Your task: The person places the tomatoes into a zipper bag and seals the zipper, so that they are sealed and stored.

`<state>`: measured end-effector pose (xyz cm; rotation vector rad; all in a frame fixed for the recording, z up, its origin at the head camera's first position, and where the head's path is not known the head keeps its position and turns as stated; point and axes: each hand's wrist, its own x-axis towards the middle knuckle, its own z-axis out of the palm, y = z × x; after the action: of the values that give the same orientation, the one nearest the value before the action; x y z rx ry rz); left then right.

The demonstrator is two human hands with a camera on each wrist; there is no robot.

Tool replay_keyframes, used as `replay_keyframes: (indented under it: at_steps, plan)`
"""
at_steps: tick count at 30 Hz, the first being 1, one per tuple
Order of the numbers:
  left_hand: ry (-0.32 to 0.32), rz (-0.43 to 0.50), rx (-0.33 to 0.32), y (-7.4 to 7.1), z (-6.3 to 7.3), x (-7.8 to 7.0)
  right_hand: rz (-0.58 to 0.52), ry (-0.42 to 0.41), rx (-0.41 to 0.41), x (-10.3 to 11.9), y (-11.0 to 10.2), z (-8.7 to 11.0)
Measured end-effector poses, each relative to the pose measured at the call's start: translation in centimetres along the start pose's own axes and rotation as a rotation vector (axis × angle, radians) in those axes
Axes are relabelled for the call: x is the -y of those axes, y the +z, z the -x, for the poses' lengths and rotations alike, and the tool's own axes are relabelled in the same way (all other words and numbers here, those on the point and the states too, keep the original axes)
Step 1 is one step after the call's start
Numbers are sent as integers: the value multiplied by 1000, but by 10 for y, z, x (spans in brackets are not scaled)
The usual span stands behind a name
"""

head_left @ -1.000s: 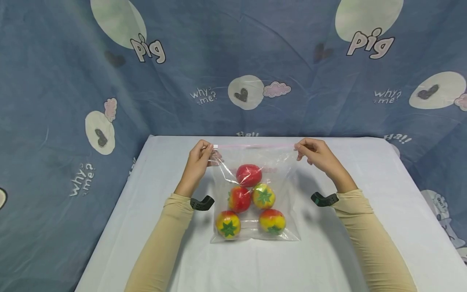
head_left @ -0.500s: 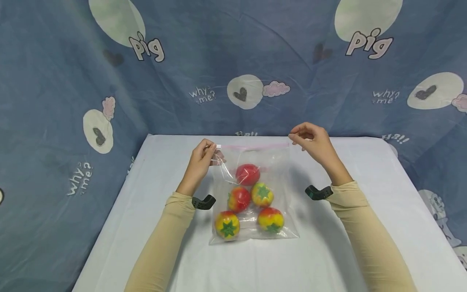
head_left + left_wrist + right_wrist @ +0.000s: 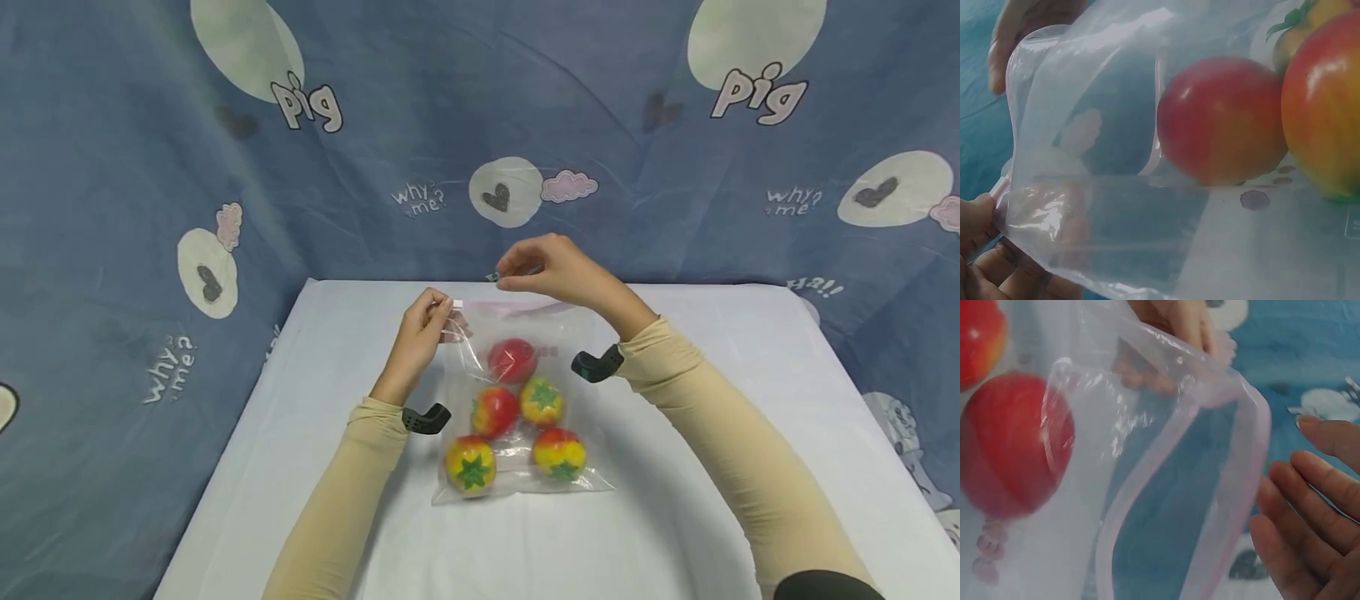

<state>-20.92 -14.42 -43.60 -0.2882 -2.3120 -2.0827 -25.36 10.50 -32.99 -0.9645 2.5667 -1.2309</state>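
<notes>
A clear zip bag [image 3: 517, 480] with a pink strip along its mouth hangs over the table. Inside are several red-and-yellow, tomato-like fruits [image 3: 493, 412], some showing green star-shaped leaves. My left hand [image 3: 417, 337] pinches the bag's top left corner beside a white zip slider [image 3: 457, 305]; in the left wrist view its thumb and fingers [image 3: 1007, 269] grip that corner. Above the bag's top edge, my right hand [image 3: 553, 268] holds nothing, its fingers loosely bent. In the right wrist view those fingers [image 3: 1319, 487] lie beside the parted mouth; whether they touch it I cannot tell.
A white cloth covers the table [image 3: 540, 550], whose far edge runs just behind the bag. A blue printed curtain [image 3: 630, 142] hangs behind and at both sides. Black wrist cameras [image 3: 597, 364] sit at both sleeves.
My right hand has let go of the bag's top right corner, risen and moved left above the mouth. That corner has slackened. My left hand keeps its pinch, shifted slightly right.
</notes>
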Motion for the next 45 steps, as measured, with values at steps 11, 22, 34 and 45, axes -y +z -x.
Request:
replay_keyframes:
  at_steps: [11, 22, 34, 45]
  plan:
    - [32, -15, 25, 7, 1, 0, 130, -5, 222, 9, 27, -37]
    - [52, -23, 30, 8, 0, 0, 159, -65, 229, 5, 42, -48]
    - [74, -19, -2, 11, 0, -1, 160, -71, 247, 4, 39, -47]
    - [115, -58, -64, 18, 0, 0, 130, -82, 261, -4, 34, -48]
